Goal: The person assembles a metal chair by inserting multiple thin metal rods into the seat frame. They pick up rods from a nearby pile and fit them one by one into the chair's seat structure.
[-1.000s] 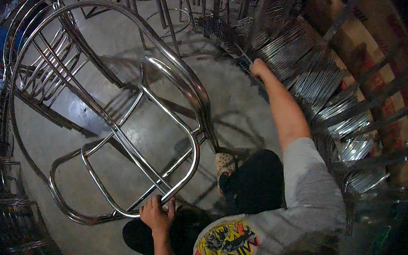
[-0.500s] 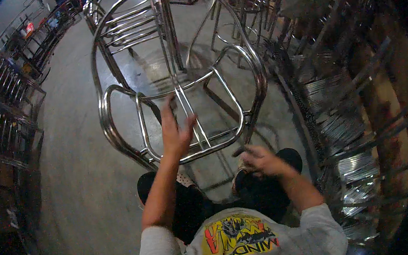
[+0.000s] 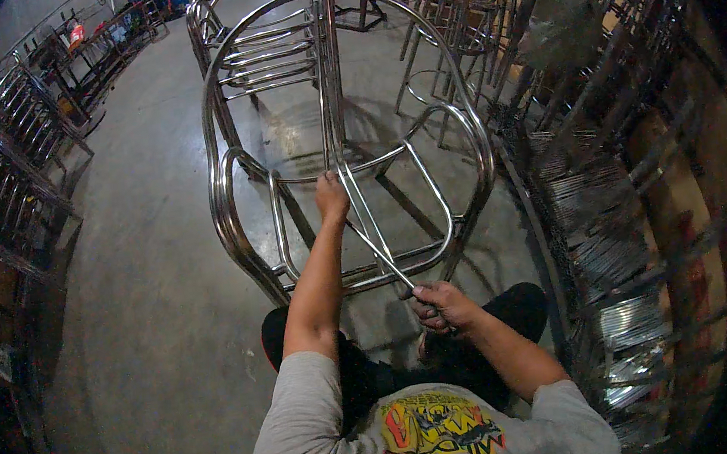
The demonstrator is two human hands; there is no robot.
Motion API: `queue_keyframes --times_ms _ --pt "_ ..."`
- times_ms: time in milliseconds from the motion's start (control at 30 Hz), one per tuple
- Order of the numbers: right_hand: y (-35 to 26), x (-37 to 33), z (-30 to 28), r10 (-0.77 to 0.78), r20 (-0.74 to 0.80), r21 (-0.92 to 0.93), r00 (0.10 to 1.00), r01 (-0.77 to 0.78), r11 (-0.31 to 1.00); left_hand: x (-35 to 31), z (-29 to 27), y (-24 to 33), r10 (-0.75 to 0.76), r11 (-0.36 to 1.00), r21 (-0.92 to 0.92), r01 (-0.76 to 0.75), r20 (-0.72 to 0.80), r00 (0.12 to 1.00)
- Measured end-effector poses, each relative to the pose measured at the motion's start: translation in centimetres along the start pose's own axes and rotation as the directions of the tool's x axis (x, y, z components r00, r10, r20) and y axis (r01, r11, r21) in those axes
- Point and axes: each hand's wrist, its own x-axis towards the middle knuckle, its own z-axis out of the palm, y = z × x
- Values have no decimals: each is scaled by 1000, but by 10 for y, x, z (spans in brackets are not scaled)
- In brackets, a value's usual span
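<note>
A shiny chair frame [image 3: 219, 179] of bent metal tube stands in front of me, with a rounded seat loop [image 3: 449, 219] and two thin bars [image 3: 365, 214] running lengthwise across it. A slim metal rod [image 3: 380, 253] slants over these bars between my hands. My left hand [image 3: 332, 197] is closed around its far part, by the seat's rear rail. At the near end, just beyond the seat's front edge, my right hand [image 3: 442, 305] grips the rod. Something small and dark beside that end is too unclear to name.
Another metal chair frame [image 3: 267, 67] stands behind this one. Stacked frames line the left side [image 3: 10, 193]. On the right are piled metal tubes [image 3: 582, 208], upright chair frames [image 3: 468, 36] and a hanging dull sheet [image 3: 562, 24]. My knees flank the seat's near edge.
My left hand, open and blurred before, has closed on the rod near the rear rail. My right hand, earlier around a dark tool, now grips the rod's near end. The view has shifted slightly.
</note>
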Motion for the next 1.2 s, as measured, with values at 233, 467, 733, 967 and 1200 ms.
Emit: queue_keyframes --times_ms 233,467,733,967,1200 --pt "-25 27 1 -1 -5 36 1000 1 999 43 23 -21 3 997 -73 -4 -15 1000" --pt "-29 46 -5 -33 -26 30 999 34 999 55 29 -16 -6 991 -136 9 18 1000" --pt "0 90 6 -202 -198 -240 959 152 959 73 42 -38 -32 974 -223 37 28 999" --pt "58 173 32 -475 -253 -581 843 260 771 -53 -43 -33 -356 865 -93 493 578 734" --pt "15 149 44 -528 -174 -871 831 120 476 -89 -51 -23 -271 948 -17 319 489 829"
